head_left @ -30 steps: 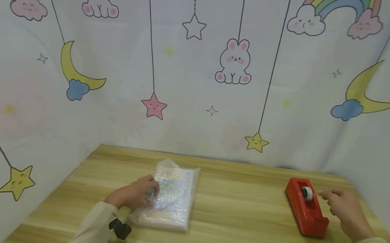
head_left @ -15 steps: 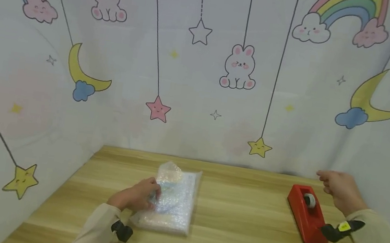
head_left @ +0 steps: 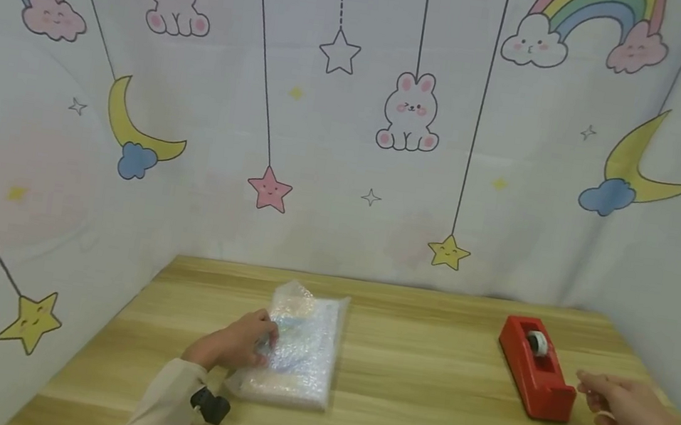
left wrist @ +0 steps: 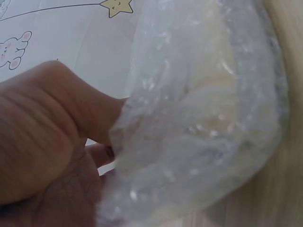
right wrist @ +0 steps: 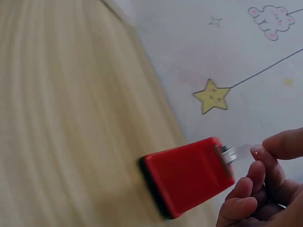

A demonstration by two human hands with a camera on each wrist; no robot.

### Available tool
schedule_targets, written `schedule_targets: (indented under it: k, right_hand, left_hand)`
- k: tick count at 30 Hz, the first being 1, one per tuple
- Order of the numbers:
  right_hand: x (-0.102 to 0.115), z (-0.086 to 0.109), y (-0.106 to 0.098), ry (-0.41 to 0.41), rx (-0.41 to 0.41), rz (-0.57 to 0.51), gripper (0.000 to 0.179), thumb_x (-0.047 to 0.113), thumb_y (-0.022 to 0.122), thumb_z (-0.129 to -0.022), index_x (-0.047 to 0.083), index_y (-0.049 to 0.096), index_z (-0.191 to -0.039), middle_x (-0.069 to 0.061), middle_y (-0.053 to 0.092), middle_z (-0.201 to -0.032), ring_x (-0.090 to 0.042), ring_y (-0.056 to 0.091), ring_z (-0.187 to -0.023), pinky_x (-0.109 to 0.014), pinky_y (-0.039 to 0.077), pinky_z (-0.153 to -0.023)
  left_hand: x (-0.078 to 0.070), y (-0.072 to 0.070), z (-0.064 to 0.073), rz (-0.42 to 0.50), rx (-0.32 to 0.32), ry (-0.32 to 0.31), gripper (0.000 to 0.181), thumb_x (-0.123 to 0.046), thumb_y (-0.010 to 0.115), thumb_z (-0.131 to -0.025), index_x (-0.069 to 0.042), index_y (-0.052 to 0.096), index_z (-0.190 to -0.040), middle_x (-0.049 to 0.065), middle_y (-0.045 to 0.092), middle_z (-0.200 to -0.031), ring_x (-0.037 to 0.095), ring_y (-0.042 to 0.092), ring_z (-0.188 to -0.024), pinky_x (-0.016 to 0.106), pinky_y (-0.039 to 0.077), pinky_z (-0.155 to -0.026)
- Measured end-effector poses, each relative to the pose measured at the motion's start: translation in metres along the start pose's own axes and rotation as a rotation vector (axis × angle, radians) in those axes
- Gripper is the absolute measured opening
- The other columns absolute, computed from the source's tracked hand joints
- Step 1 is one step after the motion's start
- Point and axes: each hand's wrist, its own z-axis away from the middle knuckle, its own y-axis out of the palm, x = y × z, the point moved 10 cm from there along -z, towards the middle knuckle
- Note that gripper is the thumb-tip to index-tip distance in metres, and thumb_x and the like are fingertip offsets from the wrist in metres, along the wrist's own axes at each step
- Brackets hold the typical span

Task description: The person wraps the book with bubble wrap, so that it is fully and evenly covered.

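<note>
My left hand (head_left: 236,341) grips the left edge of a bubble-wrapped package (head_left: 304,362) that lies flat on the table. In the left wrist view the thumb and fingers curl round the loose, crinkled bubble wrap (left wrist: 180,127), and the fingertips are hidden behind it. To the right stands a red tape dispenser (head_left: 530,367) with a small roll of tape (head_left: 536,343) in it. My right hand (head_left: 630,416) is just right of the dispenser's front end, thumb and index finger pinched together. A faint clear strip of tape (right wrist: 244,151) runs from the dispenser to those fingertips in the right wrist view.
The wood-grain table (head_left: 413,394) ends at a white cloth backdrop (head_left: 337,241) printed with rabbits, stars and moons, which also runs along both sides. A black wrist camera (head_left: 210,405) sits on the left sleeve (head_left: 163,404).
My right hand rose from beside the tape roll to above the dispenser's back end, then came down and nearer to its front right. My left hand has stayed on the bubble-wrapped package.
</note>
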Motion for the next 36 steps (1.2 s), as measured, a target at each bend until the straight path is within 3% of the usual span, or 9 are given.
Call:
schedule_targets:
  k: [5, 9, 13, 18, 22, 26, 30, 36]
  right_hand:
    - [-0.040, 0.004, 0.021, 0.112, 0.044, -0.146, 0.036, 0.033, 0.042, -0.108, 0.011, 0.068, -0.095, 0.009, 0.055, -0.083, -0.003, 0.049, -0.073, -0.021, 0.046, -0.064]
    - [-0.051, 0.000, 0.026, 0.142, 0.045, -0.252, 0.035, 0.032, 0.042, -0.108, 0.013, 0.069, -0.094, 0.009, 0.058, -0.083, -0.005, 0.051, -0.074, -0.022, 0.046, -0.065]
    - [-0.056, -0.002, 0.029, 0.157, 0.042, -0.278, 0.035, 0.030, 0.040, -0.108, 0.013, 0.068, -0.095, 0.009, 0.060, -0.082, -0.005, 0.054, -0.075, -0.023, 0.048, -0.066]
    - [-0.056, -0.007, 0.037, 0.141, 0.117, -0.433, 0.033, 0.028, 0.039, -0.108, 0.023, 0.066, -0.090, 0.013, 0.063, -0.081, -0.003, 0.057, -0.076, -0.022, 0.050, -0.072]
    - [-0.048, -0.011, 0.044, 0.077, 0.228, -0.547, 0.041, 0.022, 0.033, -0.109, 0.029, 0.065, -0.084, 0.015, 0.060, -0.074, -0.003, 0.055, -0.071, -0.020, 0.045, -0.065]
    - [-0.039, -0.012, 0.047, 0.013, 0.365, -0.569, 0.039, 0.017, 0.030, -0.106, 0.026, 0.059, -0.081, 0.014, 0.055, -0.068, -0.003, 0.052, -0.067, -0.017, 0.028, -0.059]
    - [-0.032, -0.012, 0.046, 0.002, 0.474, -0.607, 0.035, 0.012, 0.031, -0.104, 0.024, 0.055, -0.082, 0.012, 0.050, -0.067, -0.003, 0.048, -0.065, -0.018, 0.014, -0.059]
    - [-0.027, -0.013, 0.040, 0.015, 0.502, -0.523, 0.024, 0.008, 0.035, -0.101, 0.020, 0.050, -0.087, 0.012, 0.053, -0.065, -0.002, 0.047, -0.062, -0.017, 0.014, -0.055]
  left_hand:
    - [0.001, -0.001, -0.001, -0.010, -0.004, 0.014, 0.020, -0.007, 0.078, -0.083, -0.011, 0.060, -0.092, 0.005, 0.049, -0.102, 0.017, 0.044, -0.091, 0.030, 0.041, -0.078]
    - [-0.003, -0.003, -0.002, -0.005, -0.011, 0.051, 0.020, -0.005, 0.077, -0.084, -0.010, 0.060, -0.091, 0.006, 0.049, -0.099, 0.016, 0.042, -0.088, 0.029, 0.040, -0.075]
    - [-0.005, -0.004, -0.002, 0.002, -0.007, 0.059, 0.019, -0.005, 0.076, -0.085, -0.010, 0.060, -0.091, 0.006, 0.049, -0.099, 0.015, 0.041, -0.087, 0.027, 0.039, -0.073]
    - [-0.003, -0.006, -0.003, 0.004, -0.013, 0.039, 0.019, -0.004, 0.076, -0.085, -0.010, 0.059, -0.092, 0.007, 0.049, -0.101, 0.017, 0.042, -0.088, 0.028, 0.039, -0.074]
    - [-0.002, -0.008, -0.004, 0.009, -0.021, 0.028, 0.018, -0.004, 0.076, -0.085, -0.009, 0.060, -0.092, 0.007, 0.049, -0.101, 0.017, 0.042, -0.089, 0.028, 0.039, -0.075]
    - [-0.001, -0.008, -0.006, 0.011, -0.028, 0.024, 0.019, -0.004, 0.076, -0.084, -0.009, 0.060, -0.093, 0.007, 0.049, -0.102, 0.018, 0.043, -0.090, 0.029, 0.040, -0.076]
    - [-0.001, -0.006, -0.008, 0.017, -0.025, 0.021, 0.018, -0.005, 0.075, -0.085, -0.010, 0.060, -0.093, 0.007, 0.050, -0.104, 0.018, 0.044, -0.092, 0.029, 0.041, -0.077]
    - [-0.002, -0.006, -0.010, 0.029, -0.025, 0.019, 0.018, -0.004, 0.075, -0.085, -0.010, 0.060, -0.093, 0.007, 0.049, -0.104, 0.018, 0.044, -0.093, 0.031, 0.041, -0.079]
